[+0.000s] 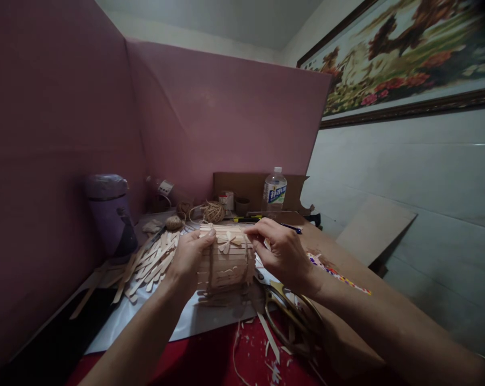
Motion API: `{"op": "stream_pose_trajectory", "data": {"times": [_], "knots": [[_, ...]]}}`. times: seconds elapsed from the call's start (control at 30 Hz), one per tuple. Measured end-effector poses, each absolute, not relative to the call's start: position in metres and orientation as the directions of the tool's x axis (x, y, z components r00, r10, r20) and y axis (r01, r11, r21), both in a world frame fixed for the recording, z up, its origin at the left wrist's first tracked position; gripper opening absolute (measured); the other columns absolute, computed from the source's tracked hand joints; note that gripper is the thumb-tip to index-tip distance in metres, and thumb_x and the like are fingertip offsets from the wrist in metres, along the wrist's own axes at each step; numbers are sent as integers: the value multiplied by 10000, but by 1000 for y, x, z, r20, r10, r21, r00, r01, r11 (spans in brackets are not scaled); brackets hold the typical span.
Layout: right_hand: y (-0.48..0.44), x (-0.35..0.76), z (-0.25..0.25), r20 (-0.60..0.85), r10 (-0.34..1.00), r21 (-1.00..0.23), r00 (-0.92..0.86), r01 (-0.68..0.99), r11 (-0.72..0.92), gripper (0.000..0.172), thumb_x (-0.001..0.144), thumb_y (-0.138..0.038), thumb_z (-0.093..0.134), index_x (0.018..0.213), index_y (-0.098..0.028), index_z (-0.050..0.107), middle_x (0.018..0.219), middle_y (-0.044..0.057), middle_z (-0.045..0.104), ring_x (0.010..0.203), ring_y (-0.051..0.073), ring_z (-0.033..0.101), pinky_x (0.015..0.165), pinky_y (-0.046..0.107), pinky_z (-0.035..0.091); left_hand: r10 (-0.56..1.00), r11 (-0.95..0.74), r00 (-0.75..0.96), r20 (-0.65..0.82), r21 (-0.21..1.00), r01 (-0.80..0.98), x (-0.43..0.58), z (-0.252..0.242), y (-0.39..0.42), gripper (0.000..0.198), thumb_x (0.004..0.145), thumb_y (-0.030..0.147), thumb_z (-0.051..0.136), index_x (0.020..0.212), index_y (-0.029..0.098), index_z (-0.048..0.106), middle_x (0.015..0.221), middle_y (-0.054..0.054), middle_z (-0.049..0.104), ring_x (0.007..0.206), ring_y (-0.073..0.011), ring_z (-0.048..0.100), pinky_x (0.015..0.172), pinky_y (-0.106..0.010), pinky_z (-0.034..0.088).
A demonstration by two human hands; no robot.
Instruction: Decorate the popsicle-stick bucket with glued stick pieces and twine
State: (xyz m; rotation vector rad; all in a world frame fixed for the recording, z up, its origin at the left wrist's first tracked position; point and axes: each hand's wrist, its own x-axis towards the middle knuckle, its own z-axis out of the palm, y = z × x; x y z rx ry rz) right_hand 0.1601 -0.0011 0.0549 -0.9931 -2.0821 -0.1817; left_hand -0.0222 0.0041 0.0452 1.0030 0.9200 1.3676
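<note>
directly ahead, at the middle of the view, two bare hands hold a small box built from flat wooden craft sticks. the stick box stands on a white sheet spread over the table, and its front shows rows of level sticks with a little cross of sticks glued near the top.

the left hand wraps the left side of the box, thumb lying along the top front edge and fingers curled tight behind it. the right hand grips the upper right corner, fingers bent and pressed together on the top edge, with the wrist angled in from the right.

just left of the box lies a loose pile of sticks, fanned out across the sheet. behind it sit a ball of twine, a yellow knife and a clear water bottle in front of a piece of cardboard. a purple jar stands far left against a pink screen.

below the right wrist rest scissors, near wood shavings scattered on a red cloth. a framed painting hangs on the wall at the upper right.
</note>
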Motion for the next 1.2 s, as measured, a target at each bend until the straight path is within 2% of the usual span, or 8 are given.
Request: {"op": "stream_pose_trajectory", "data": {"times": [0.17,0.9,1.07,1.2], "knots": [[-4,158,51,704,583,-181,-404,692,699,106,820,-112,548,851,-168,633,829,39,599,774,157,547,695,258,400,998,-58,12,66,944,-325,-23,45,4,309,568,324,732,753,86,667,605,-65,679,515,-190,612,533,-292,472],[-6,147,54,653,591,-69,-474,740,669,135,855,-158,522,805,-149,647,824,47,592,744,152,542,659,259,383,997,-63,20,74,940,-335,-23,43,5,299,599,317,715,772,78,669,605,-67,682,491,-177,597,501,-279,463],[-6,146,54,657,587,-77,-473,732,676,135,850,-150,525,802,-147,651,830,51,599,747,154,548,663,262,387,997,-67,7,74,940,-334,-22,44,4,291,610,325,706,764,80,671,605,-68,684,497,-181,602,492,-274,458],[-6,148,54,684,577,-136,-447,699,702,135,836,-133,540,850,-159,671,834,50,617,763,158,560,683,262,397,997,-66,24,79,940,-334,-23,45,4,256,597,297,708,745,91,674,602,-60,684,487,-178,600,489,-272,458]]}}
